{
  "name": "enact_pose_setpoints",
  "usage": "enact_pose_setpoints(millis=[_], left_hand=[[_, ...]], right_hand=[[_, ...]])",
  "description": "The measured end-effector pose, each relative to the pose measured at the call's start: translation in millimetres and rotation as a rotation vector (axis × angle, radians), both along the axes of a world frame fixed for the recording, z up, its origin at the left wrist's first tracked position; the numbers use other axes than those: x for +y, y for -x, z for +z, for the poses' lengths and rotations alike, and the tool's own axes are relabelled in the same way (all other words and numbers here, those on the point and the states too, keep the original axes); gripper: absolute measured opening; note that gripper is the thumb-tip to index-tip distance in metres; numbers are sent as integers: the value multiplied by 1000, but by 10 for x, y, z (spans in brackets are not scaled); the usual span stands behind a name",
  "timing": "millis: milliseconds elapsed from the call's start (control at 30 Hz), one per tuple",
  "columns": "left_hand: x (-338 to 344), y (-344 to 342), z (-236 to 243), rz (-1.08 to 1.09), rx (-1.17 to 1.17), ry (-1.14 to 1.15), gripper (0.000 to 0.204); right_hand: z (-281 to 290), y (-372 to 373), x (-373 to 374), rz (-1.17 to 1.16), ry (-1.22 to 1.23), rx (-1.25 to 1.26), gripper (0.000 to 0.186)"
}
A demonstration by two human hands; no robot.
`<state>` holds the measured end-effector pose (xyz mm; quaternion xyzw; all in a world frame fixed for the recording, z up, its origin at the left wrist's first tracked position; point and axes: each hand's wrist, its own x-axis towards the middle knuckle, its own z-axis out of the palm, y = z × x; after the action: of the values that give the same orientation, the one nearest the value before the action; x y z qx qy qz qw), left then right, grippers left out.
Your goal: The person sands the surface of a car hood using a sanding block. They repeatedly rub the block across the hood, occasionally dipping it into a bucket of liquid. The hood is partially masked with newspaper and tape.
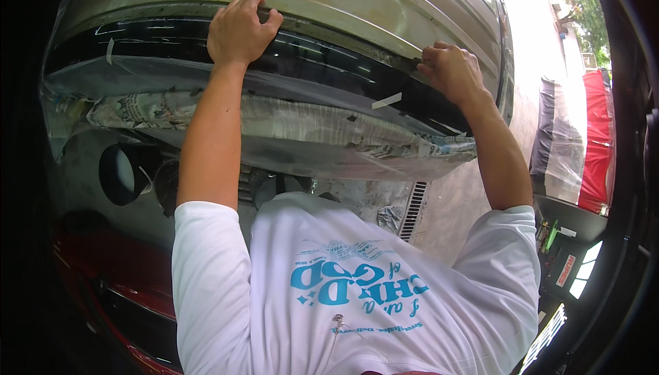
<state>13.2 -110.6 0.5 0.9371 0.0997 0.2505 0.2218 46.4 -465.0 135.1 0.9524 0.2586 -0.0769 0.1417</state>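
Car window trim, both hands pressing

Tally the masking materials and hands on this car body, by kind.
Hands: 2, left and right
Newspaper strip: 1
Clear plastic sheet: 1
Loose tape pieces: 2, and
Total: 6

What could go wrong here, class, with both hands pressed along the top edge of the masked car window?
The left hand and right hand pinch the window's top trim; fingers might slip or get nicked. The plastic sheet and newspaper hang loosely, so tugging could tear them. A loose tape strip may peel off.
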Motion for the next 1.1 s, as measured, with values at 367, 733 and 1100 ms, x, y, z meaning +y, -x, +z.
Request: enact_pose_setpoints(millis=[367, 733, 1100], left_hand=[[13, 37, 26, -14, 39, 12, 36], [43, -29, -39, 1, -19, -33, 35], [-27, -1, -2, -6, -35, 6, 39]], right_hand=[[148, -889, 336, 38, 147, 422, 26], [-14, -65, -61, 32, -38, 7, 20], [38, -934, 25, -84, -86, 457, 22]])
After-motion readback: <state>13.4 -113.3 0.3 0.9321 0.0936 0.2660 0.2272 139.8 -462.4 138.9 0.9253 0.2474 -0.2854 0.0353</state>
